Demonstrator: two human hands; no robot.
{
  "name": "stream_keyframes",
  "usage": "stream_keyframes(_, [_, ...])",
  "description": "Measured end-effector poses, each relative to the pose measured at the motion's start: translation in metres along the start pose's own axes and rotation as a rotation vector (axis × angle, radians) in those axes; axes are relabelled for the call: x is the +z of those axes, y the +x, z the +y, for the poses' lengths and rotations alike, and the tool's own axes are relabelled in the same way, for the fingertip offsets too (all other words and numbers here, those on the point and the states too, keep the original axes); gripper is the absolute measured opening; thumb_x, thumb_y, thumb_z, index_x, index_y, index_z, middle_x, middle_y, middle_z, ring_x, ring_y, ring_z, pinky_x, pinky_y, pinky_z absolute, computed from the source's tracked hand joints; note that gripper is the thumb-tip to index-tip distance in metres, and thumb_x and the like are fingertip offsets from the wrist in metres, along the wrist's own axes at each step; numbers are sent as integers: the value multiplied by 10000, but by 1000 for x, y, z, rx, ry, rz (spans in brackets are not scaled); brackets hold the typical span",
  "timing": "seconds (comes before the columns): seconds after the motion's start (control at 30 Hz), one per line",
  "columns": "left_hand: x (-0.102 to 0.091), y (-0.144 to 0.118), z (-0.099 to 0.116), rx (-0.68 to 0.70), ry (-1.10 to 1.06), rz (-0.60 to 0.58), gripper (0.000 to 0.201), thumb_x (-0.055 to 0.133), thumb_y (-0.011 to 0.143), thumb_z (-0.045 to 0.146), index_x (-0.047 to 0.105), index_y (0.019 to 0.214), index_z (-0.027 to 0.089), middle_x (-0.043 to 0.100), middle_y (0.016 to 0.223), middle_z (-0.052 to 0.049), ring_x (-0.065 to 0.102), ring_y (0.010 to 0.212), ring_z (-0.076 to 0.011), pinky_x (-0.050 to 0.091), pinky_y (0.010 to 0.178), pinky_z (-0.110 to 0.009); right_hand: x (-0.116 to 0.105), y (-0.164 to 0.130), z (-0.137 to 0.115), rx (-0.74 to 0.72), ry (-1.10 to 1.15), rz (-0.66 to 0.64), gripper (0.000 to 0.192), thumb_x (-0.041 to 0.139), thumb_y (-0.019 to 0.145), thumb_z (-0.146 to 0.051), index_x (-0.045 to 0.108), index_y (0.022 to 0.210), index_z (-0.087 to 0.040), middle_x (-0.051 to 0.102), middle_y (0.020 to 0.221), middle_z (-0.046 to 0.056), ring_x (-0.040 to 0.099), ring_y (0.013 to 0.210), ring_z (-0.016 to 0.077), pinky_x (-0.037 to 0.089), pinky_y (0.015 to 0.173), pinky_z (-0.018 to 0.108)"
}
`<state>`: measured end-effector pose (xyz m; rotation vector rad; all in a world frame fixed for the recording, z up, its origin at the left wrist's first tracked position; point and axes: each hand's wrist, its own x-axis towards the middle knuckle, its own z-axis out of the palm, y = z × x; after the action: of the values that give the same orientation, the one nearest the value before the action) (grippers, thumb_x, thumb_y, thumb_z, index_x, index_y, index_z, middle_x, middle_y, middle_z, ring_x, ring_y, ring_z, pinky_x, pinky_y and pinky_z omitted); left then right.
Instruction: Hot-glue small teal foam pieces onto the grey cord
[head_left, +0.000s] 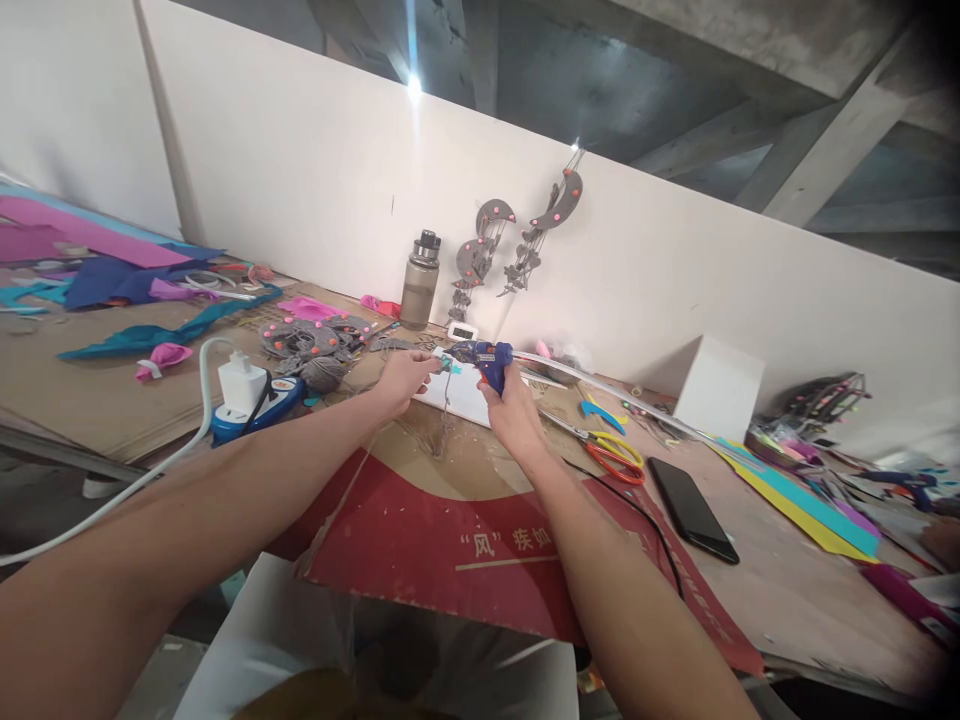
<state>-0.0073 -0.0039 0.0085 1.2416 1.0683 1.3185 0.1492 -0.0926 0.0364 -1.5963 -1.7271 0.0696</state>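
My right hand (516,408) is wrapped round the handle of a blue hot glue gun (495,362), with a long clear glue stick running out of its back to the right. The nozzle points left, toward my left hand (405,380). Between that hand's closed fingertips is a small white and teal piece (448,366), whose exact kind is too small to make out. Grey yarn (442,425) hangs down beside it. Under the hands lies a white board (472,400) on the cardboard (442,460). Scissors (615,455) with red and yellow handles rest right of my right hand.
A black phone (691,508) lies at the right, and a black cable (652,520) crosses the cardboard. Leftward are a blue power strip (285,400), a white charger (241,383) and grey yarn pieces (307,340). A bottle (420,285) stands against the white partition (315,190).
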Motion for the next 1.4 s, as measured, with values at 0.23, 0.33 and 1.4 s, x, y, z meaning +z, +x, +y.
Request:
stream_keyframes(0.23, [-1,2,1,-11,-16,11,94,665,665,201,601,674,134,497,609,6,410,500,-68,332,443,-195,-1,-2,-1,-30,-49,-21,433,447,870,-242,414,1289,-136,631,1135,148,590,1031,257,431,876,355])
stream_keyframes(0.33, [0,2,1,-20,-39,11,95,671,657,197,598,671,137,498,597,13,404,489,-65,323,439,-196,-1,-2,-2,-19,-89,-24,442,444,873,-240,407,1299,-130,634,1122,155,599,1015,260,438,857,350])
stream_keyframes(1.4, [1,2,-2,43,30,33,142,702,644,258,622,668,144,499,566,9,402,473,-65,329,444,-199,-2,-4,-5,-4,-141,-24,396,431,870,-222,426,1260,-148,652,1059,139,620,962,262,456,814,347])
